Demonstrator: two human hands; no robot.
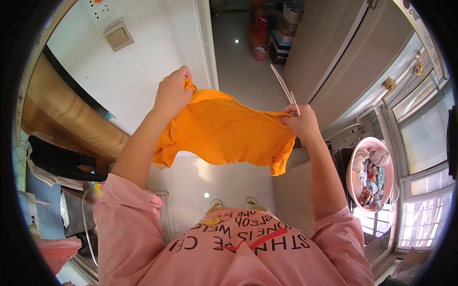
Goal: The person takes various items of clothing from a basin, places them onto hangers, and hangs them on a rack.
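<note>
An orange garment [229, 132], which looks like a shirt, is stretched out in the air before me. My left hand [175, 89] grips a bunched part of it at the upper left. At the upper right my right hand [302, 119] pinches its edge and also holds a thin pale hanger [282, 85], whose long arm sticks up beyond the fingers. How the hanger and the cloth meet inside the hand is hidden. Below the hands, the garment hangs down in loose folds on both sides.
A pink basin [350, 178] of mixed clothes stands at the right by the window. Behind the garment is a doorway, with a small pink bin [261, 52] and stacked boxes beyond. Dark clothing [61, 157] lies at the left; pink slippers [156, 201] sit on a rack.
</note>
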